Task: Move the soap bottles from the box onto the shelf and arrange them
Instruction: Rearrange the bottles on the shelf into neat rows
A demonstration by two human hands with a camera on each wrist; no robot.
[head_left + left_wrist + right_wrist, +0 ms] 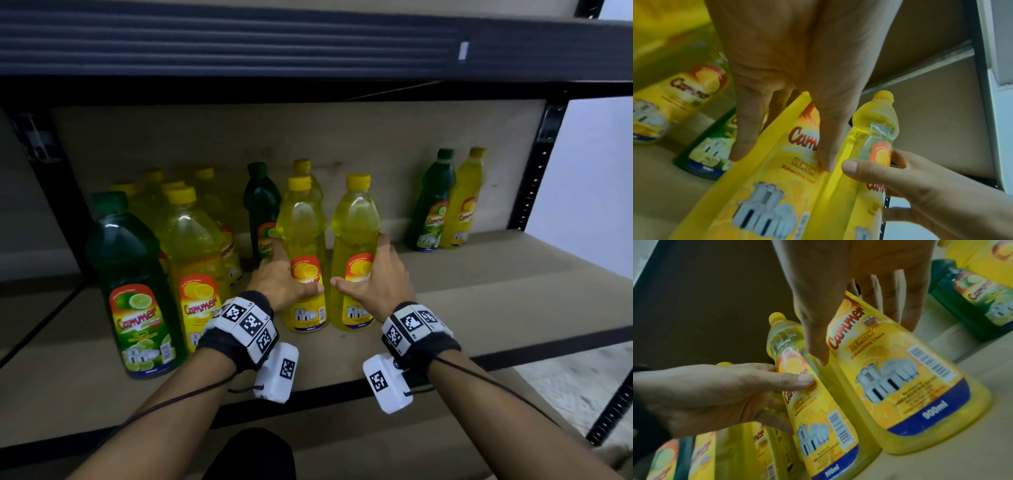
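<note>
While both bottles stand upright on the shelf [479, 284], each hand grips one of them at label height. The left hand [281, 279] wraps the left lemon bottle [303, 240], thumb across the front of its label and fingers around the far side. The right hand [380, 281] holds the right lemon bottle [354, 236] the same way, thumb on the label, fingers curled behind. The two bottles stand just beside each other with a narrow gap between them, near the shelf's middle.

To the left, a cluster of more bottles stands close by: a green lime bottle [132, 284] at the front, yellow ones beside and behind it, and a dark green one [260, 205] further back. Well apart on the right, a green and yellow pair [445, 202] stands against the back panel. The shelf surface is brown board in a dark metal frame, with another level overhead and a pale wall to the right.
</note>
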